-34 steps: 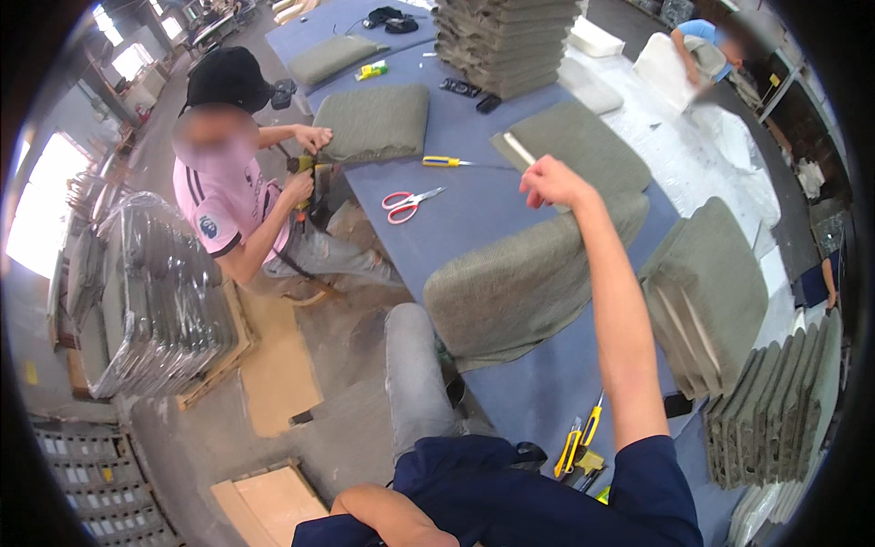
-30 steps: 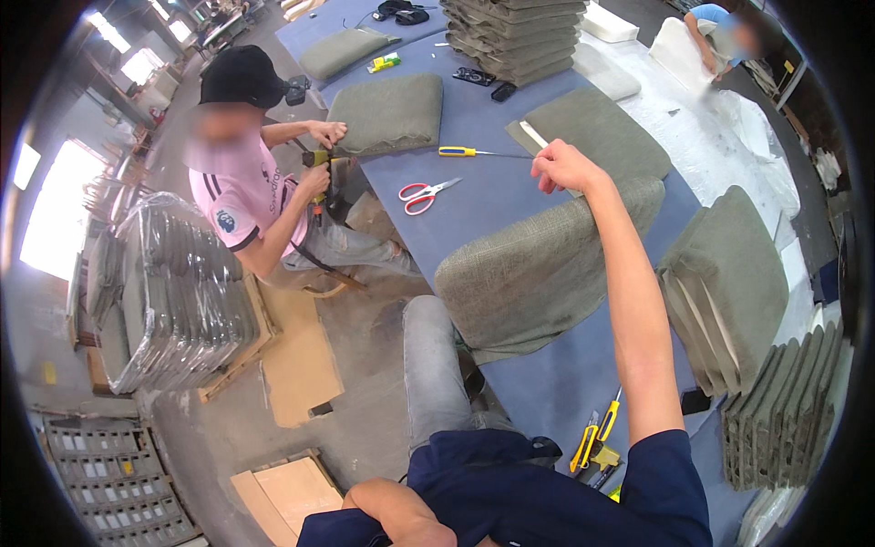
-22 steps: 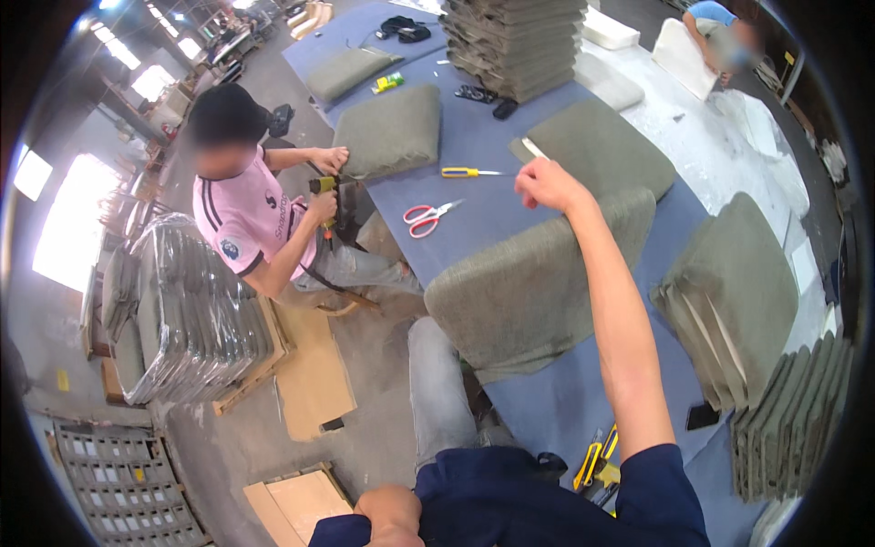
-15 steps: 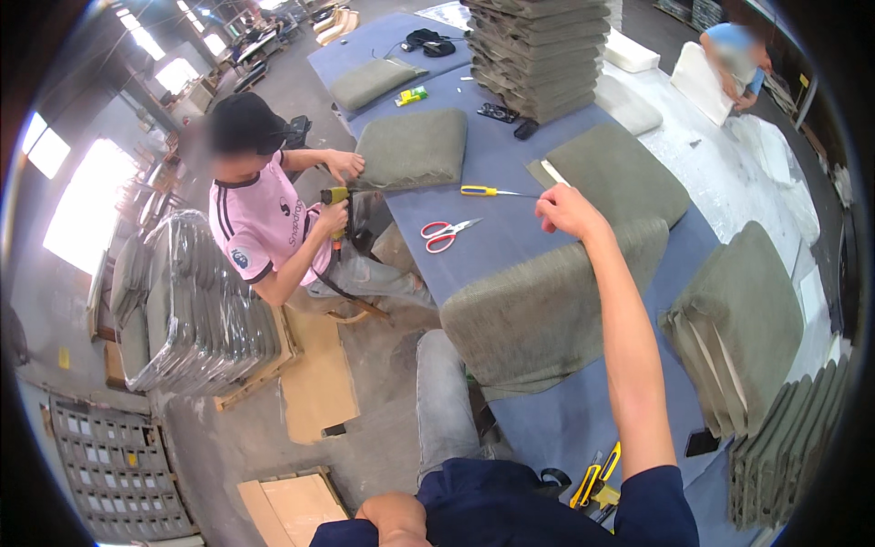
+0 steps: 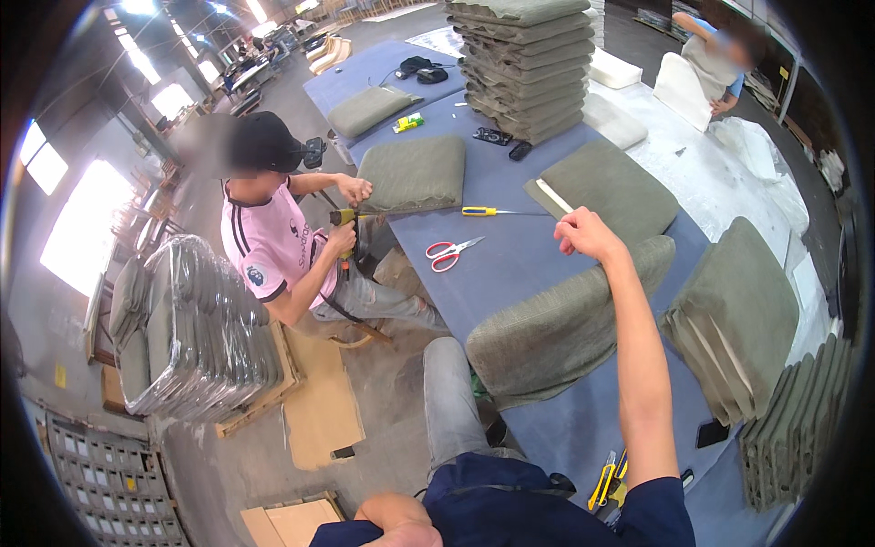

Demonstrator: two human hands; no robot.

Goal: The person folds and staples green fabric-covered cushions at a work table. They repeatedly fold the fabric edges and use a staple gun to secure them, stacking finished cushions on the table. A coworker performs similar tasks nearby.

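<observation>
My right hand (image 5: 589, 234) hovers above a grey-green cushion (image 5: 556, 319) tilted up at the table edge by my leg. Its fingers are curled together; whatever they pinch is too small or hidden to make out. A narrow white strip (image 5: 553, 196) runs from beside the knuckles along the edge of another grey-green cushion (image 5: 620, 178) lying flat. A yellow-handled tool (image 5: 479, 211) points its long thin metal shaft toward my hand. Red-and-white-handled scissors (image 5: 446, 255) lie to the left. My bent left arm (image 5: 396, 515) shows at the lower edge, its hand out of sight.
A co-worker (image 5: 287, 237) on the left holds a yellow-green power tool (image 5: 343, 223) beside a cushion (image 5: 412, 173). Stacked cushions (image 5: 524, 73) rise at the back; more (image 5: 729, 319) stand at right. Yellow cutters (image 5: 603, 480) and a phone (image 5: 711, 434) lie nearby. Another person (image 5: 715, 68) handles white foam.
The cushion by my leg is tipped more upright, showing less of its top. My view has shifted slightly. My right hand keeps its curled shape near the white strip.
</observation>
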